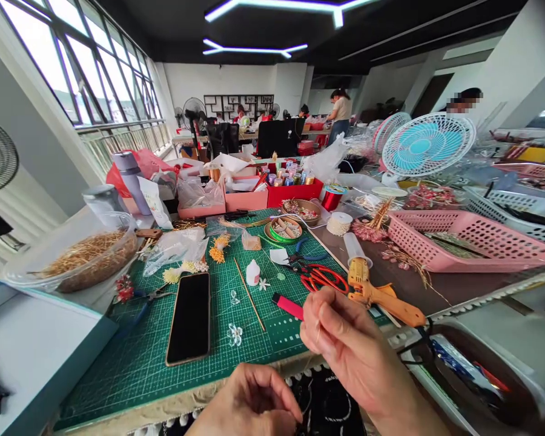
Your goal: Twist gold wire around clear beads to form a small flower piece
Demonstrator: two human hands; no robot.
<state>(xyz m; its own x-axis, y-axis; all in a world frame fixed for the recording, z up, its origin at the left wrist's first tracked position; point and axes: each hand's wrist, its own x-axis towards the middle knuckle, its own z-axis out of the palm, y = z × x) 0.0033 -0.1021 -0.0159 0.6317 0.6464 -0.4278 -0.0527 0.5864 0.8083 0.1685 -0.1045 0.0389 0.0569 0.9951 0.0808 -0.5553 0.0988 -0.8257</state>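
My left hand (258, 399) is low at the mat's front edge, fingers curled and closed; whatever they pinch is too small or hidden. Higher and to the right, my right hand (340, 333) is closed with thumb and fingertips together, perhaps around a very thin strand I cannot make out. A pink stick with a black end (289, 306) shows just behind its fingertips, its right end covered. On the green cutting mat (131, 363) lie a clear flower (235, 334), a thin wooden stick (249, 295), a small white bottle (253, 273) and a black phone (189, 319).
Right of the mat lie a hot-air tool with an orange handle (390, 303), red-handled pliers (324, 278) and a pink basket (463, 260). A plastic bowl of dry stems (86, 260) stands left. Boxes with thread spools (295, 191) line the back; several people work beyond.
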